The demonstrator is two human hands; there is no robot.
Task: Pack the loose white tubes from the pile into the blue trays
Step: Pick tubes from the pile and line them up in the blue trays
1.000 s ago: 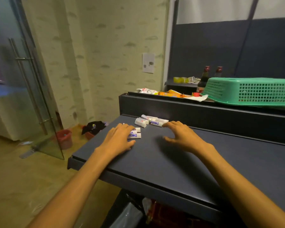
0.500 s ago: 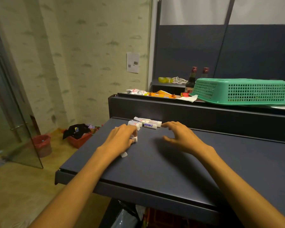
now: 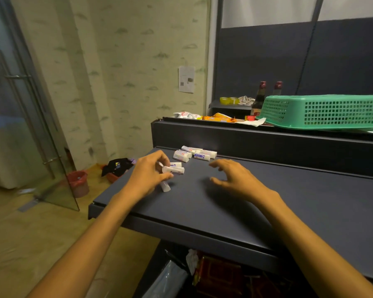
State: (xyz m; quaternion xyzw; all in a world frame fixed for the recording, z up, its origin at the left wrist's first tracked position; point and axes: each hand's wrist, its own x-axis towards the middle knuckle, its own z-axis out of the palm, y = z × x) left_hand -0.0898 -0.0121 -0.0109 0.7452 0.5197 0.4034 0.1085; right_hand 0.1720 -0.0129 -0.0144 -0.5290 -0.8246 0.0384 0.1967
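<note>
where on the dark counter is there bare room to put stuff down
Bare stretch: the dark counter to the right of the right hand, out to the raised back ledge. Also bare between both hands and along the near edge. Crowded: the far-left corner, with the tube pile and the left hand gripping tubes.

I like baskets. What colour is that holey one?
Green; the basket shows clearly in the head view.
</note>
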